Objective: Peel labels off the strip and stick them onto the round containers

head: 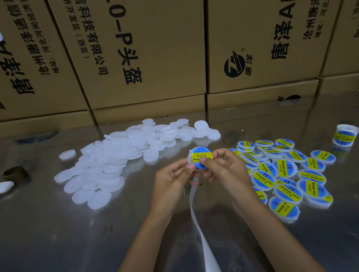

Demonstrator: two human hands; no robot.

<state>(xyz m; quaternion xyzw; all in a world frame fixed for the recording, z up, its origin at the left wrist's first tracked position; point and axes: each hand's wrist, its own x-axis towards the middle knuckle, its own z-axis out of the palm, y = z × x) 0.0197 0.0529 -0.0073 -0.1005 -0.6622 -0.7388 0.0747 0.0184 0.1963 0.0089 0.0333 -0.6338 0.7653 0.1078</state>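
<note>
Both hands meet above the middle of the shiny metal table (54,238), and between them sits one round white container (193,156), held up off the surface with its flat face tilted toward the camera; the left hand (172,178) grips it from the left and below, fingers curled round its rim, while the right hand (224,166) comes in from the right with its thumb pressed flat on the blue-and-yellow label (202,157) that covers the face, the other fingers curled behind the container's far edge; so the container is pinched between the two hands, closer to the fingertips than to the palms; from under the left hand a white backing strip (197,225) hangs down and runs toward the camera between the two forearms, widening at the bottom edge of the view, and its upper end is hidden behind the fingers, so which hand holds it cannot be told; to the left of the hands and behind them spreads a loose heap of plain white containers (117,158), none bearing a label; just to the right of the right wrist lies a cluster of labelled containers (286,171), overlapping one another, blue with yellow bands; beyond that cluster, apart from it, stands a small roll of labels (345,135); a wall of brown cardboard boxes (148,53) printed with black characters closes the back of the table.
</note>
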